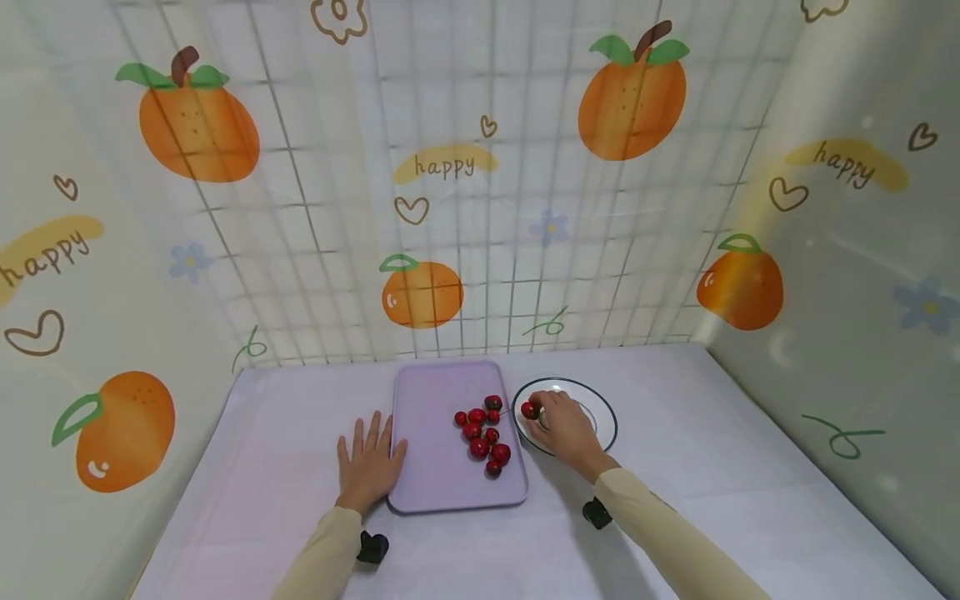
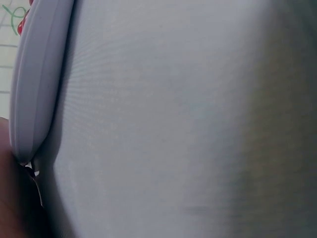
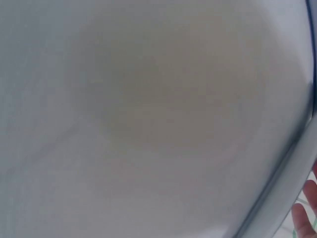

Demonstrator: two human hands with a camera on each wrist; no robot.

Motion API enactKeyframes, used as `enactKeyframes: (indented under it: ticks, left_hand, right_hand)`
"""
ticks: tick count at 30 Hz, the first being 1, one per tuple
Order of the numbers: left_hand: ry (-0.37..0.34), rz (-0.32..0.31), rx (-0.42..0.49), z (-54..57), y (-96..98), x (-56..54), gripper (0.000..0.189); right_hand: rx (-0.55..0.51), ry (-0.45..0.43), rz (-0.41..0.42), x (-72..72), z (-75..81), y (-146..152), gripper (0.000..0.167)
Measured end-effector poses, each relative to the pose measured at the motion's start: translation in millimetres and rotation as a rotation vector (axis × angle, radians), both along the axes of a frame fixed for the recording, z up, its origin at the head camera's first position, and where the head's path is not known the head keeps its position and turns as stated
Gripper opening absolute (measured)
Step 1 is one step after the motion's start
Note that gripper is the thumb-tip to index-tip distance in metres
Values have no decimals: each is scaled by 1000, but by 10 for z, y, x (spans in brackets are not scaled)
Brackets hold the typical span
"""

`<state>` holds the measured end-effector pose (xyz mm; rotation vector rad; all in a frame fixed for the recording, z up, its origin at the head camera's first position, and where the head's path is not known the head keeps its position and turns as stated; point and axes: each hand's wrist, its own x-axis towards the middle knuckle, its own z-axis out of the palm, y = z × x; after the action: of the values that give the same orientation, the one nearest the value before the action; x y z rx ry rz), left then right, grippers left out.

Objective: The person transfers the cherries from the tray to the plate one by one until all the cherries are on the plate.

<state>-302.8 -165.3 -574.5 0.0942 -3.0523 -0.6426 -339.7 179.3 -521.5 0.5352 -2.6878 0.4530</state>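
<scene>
My right hand (image 1: 566,429) pinches a dark red cherry (image 1: 530,410) between its fingertips, over the left part of a white plate (image 1: 604,417) with a dark rim. Several more cherries (image 1: 478,448) lie grouped on the right half of a lilac tray (image 1: 431,471). Fingers spread and straight, my left hand (image 1: 369,468) rests flat beside the tray, its thumb at the tray's left edge. The tray's side (image 2: 37,79) fills the left of the left wrist view; the right wrist view has its edge (image 3: 282,198) at lower right, without the held cherry.
A white cloth (image 1: 712,483) covers the table. Behind it and on both sides hang pale curtains (image 1: 330,275) printed with oranges, over a wire grid at the back. The plate stands close against the tray's right side.
</scene>
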Motion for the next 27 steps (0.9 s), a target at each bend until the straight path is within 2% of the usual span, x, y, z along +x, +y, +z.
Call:
enactKeyframes:
  ticks: [3, 11, 17, 22, 27]
  left_hand:
    - [-3, 0, -3, 1, -8, -12, 68]
    - [-7, -1, -3, 20, 1, 17, 67]
    - [1, -3, -3, 4, -2, -3, 68]
    - [7, -1, -2, -3, -6, -7, 67]
    - [2, 4, -14, -38, -16, -20, 68]
  right_hand:
    - [6, 21, -23, -10, -37, 37, 31]
    - [43, -29, -120, 14, -60, 133, 37]
    - [66, -46, -166, 24, -59, 200, 39]
    - [73, -87, -193, 29, -76, 236, 39]
    - [63, -64, -186, 44, -88, 236, 39]
